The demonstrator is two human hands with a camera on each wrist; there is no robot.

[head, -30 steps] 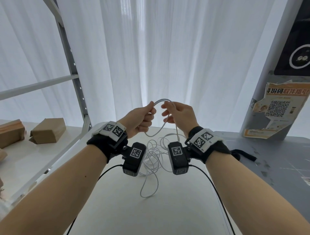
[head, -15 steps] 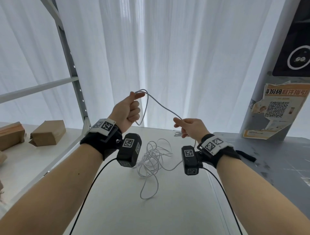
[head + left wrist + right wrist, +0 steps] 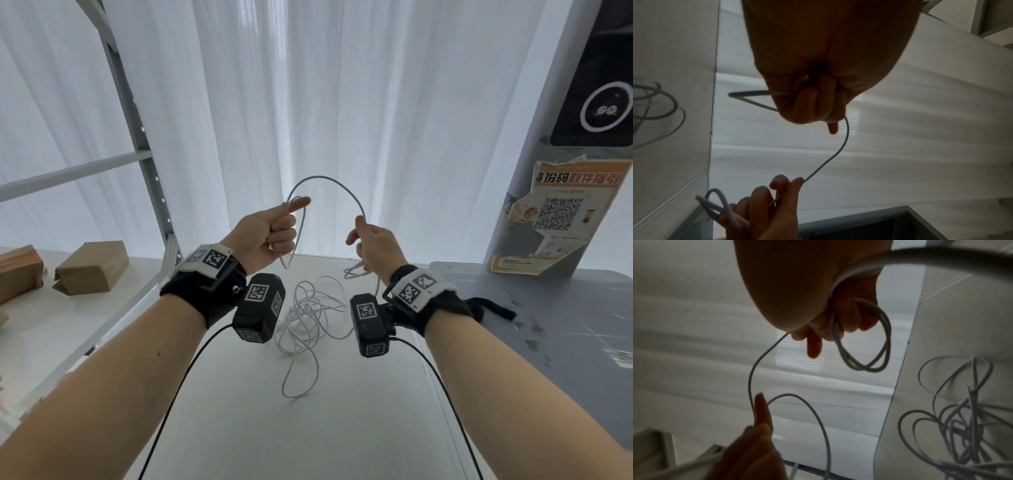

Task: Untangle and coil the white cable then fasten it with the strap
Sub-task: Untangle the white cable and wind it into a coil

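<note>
Half a second ago our hands were spread, the cable stretched in a slack line between them; now they have come closer and the span bows into a smooth arch above them. We judge this as forming the next loop of the coil, with most of the work still ahead.

Our left hand pinches the cable between thumb and forefinger, the other fingers curled over a strand that hangs below the fist. Our right hand pinches the arch's other end and also holds a few small finished loops in its curled fingers.

The cable is thin, round, smooth and springy, keeping soft curves. The rest lies as a loose tangle on the matte white table, below and between our wrists. A black strap lies right of the tangle.
</note>
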